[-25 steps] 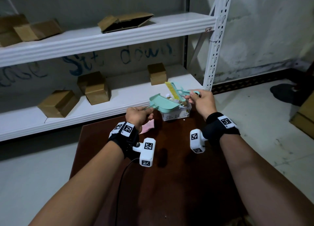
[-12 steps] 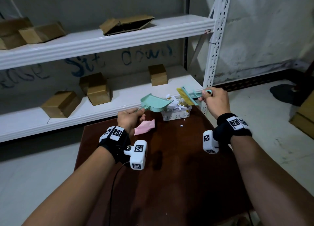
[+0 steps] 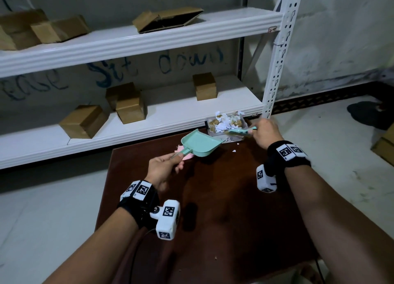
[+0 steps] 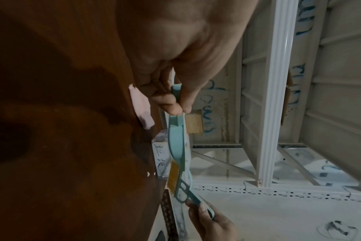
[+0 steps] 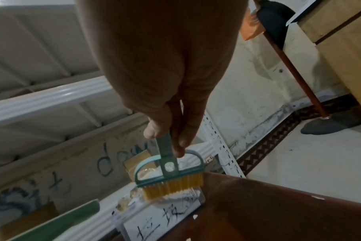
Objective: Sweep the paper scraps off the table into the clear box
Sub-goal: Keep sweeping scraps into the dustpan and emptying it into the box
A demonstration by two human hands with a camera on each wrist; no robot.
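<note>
My left hand (image 3: 173, 161) pinches the thin handle of a mint-green dustpan (image 3: 200, 144), held tilted just above the table, left of the clear box (image 3: 243, 124). The box stands at the table's far edge, heaped with white and brown paper scraps (image 3: 223, 121). My right hand (image 3: 257, 132) grips the handle of a small green brush (image 3: 238, 131) with yellow bristles (image 5: 173, 187), held low at the box's front rim. A pink paper piece (image 3: 186, 155) lies under the dustpan's handle. One white scrap (image 3: 234, 150) lies on the table before the box.
The dark brown table (image 3: 213, 209) butts against a white metal shelf rack (image 3: 149, 117) holding several cardboard boxes (image 3: 83, 121). The rack's upright post (image 3: 275, 55) rises just behind the clear box. A tiny crumb (image 3: 216, 257) lies near the table's front.
The dustpan has left the top of the box, moving left and down toward the table. The brush has come off the pan, swung right, then dropped to the box's front rim.
</note>
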